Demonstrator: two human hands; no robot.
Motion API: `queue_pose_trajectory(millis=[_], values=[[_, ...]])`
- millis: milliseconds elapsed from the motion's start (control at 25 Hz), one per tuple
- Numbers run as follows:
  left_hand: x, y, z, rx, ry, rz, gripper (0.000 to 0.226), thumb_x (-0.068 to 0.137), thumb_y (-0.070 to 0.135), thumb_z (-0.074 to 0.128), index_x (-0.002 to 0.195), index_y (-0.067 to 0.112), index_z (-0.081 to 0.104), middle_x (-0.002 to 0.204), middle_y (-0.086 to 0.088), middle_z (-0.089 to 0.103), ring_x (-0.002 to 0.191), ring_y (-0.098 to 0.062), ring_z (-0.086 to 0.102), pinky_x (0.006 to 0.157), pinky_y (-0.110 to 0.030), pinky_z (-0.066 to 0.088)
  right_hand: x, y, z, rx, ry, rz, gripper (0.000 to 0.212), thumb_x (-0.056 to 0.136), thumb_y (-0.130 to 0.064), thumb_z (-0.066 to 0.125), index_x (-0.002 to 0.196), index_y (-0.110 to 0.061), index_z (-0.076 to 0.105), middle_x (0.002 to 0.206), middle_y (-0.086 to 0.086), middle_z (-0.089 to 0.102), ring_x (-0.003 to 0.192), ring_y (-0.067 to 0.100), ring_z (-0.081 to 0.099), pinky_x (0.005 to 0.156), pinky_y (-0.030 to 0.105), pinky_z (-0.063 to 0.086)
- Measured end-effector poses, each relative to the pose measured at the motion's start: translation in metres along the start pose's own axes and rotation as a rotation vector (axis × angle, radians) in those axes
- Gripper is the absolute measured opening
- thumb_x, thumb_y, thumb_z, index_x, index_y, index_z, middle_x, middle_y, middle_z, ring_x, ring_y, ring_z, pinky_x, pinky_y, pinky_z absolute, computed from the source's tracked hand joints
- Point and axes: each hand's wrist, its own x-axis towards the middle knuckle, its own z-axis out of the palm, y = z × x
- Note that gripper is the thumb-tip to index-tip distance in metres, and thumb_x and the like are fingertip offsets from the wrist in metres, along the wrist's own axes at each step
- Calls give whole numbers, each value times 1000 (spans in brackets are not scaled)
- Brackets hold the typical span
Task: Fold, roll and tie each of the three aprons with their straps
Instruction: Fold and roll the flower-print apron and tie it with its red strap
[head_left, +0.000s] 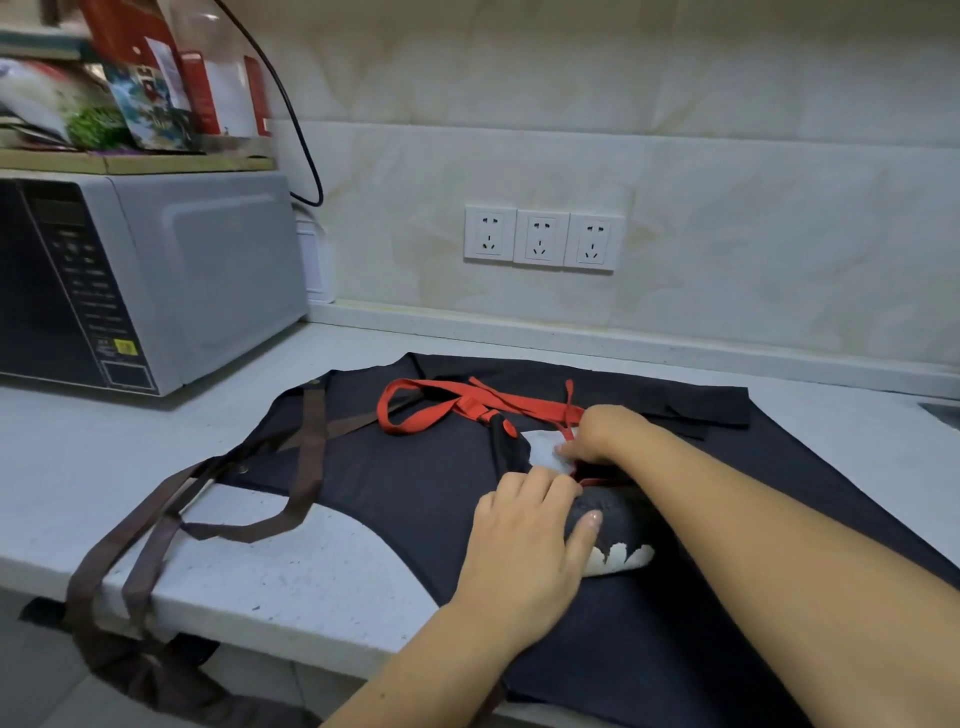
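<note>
The rolled apron (623, 512), a dark bundle with white patches, lies on the right half of the tabletop (260, 561), on top of a flat dark apron (415, 483) spread across it. The left hand (530, 525) holds the roll down, its fingers (524, 483) curled over the top and the thumb along the near side. The right hand (597, 436) is just behind it, fingers closed on the red straps (540, 408) where they meet the roll. The rest of the straps trails in a loose loop toward the back left. The cloth looks light, soft and springy, so the roll will probably loosen if the pressing hand lifts. The safest hold seems to be around the middle of the roll, with the strap drawn taut close to it. The thin straps will slide and twist easily. The flat apron underneath may drag or wrinkle with any pull, and its brown straps (311, 441) hang over the front edge at the left, where a snag could tug it off. There is free room left of the roll and toward the back edge below the wall sockets (540, 239). The microwave (208, 270) closes off the back left corner.
</note>
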Motion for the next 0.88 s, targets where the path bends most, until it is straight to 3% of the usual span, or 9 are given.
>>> queue_pose_trajectory(millis=[80, 200, 240, 320, 400, 440, 720, 800, 880], values=[[2, 1, -2, 12, -1, 5, 44, 91, 53, 25, 108, 27, 55, 109, 14, 54, 98, -15, 47, 84, -32, 39, 6, 5, 0, 34, -46, 32, 55, 88, -48, 60, 128, -11, 56, 128, 7, 57, 115, 25, 57, 92, 33, 46], [7, 0, -6, 4, -27, 13, 42, 89, 53, 26, 103, 26, 55, 103, 14, 55, 95, -13, 46, 85, -33, 39, 8, 6, 2, 76, 12, -76, 25, 88, -36, 61, 98, -13, 63, 114, 6, 59, 98, 22, 55, 85, 29, 45], [8, 0, -6, -36, -47, 5, 41, 88, 53, 27, 101, 25, 55, 101, 13, 54, 94, -13, 44, 86, -33, 39, 9, 5, 3, 160, 123, -144, 19, 88, -33, 62, 89, -15, 63, 105, 4, 60, 94, 20, 52, 83, 28, 45], [11, -1, -8, -154, -65, -15, 37, 89, 51, 33, 99, 23, 55, 96, 12, 53, 94, -12, 42, 87, -33, 41, 0, 4, -1, 567, 273, -302, 15, 87, -29, 67, 83, -15, 66, 83, -4, 60, 82, 14, 53, 72, 25, 45], [12, -2, -7, -232, -65, -33, 27, 93, 45, 44, 101, 23, 57, 97, 11, 53, 97, -11, 42, 88, -29, 40, -16, 4, -11, 984, 179, -442, 13, 87, -23, 70, 80, -13, 67, 70, -7, 66, 63, 8, 53, 57, 19, 41], [12, -3, -6, -259, -63, -42, 23, 94, 42, 49, 103, 23, 57, 99, 12, 53, 98, -10, 42, 89, -27, 40, -24, 4, -13, 1066, 113, -487, 11, 87, -21, 70, 80, -13, 67, 69, -6, 69, 58, 7, 52, 52, 17, 39], [4, -2, 2, -431, -37, -151, 24, 86, 48, 58, 106, 34, 56, 127, 16, 24, 112, -6, 38, 97, -23, 38, -48, 19, -3, 1324, 20, -595, 8, 85, -10, 70, 85, -2, 71, 75, 8, 70, 60, 12, 58, 54, 20, 46], [5, -2, 0, -421, -94, -163, 35, 90, 45, 58, 123, 34, 53, 134, 18, 26, 115, -3, 31, 96, -19, 30, -52, 22, -3, 1332, -48, -615, 9, 87, -12, 68, 83, -5, 71, 77, 10, 69, 62, 14, 59, 55, 21, 47], [6, -4, -2, -425, -97, -171, 43, 92, 43, 58, 131, 28, 48, 127, 16, 36, 113, -4, 31, 94, -18, 29, -57, 24, -5, 1351, -92, -587, 25, 95, -24, 59, 85, -4, 70, 73, 11, 68, 59, 15, 58, 54, 22, 47]])
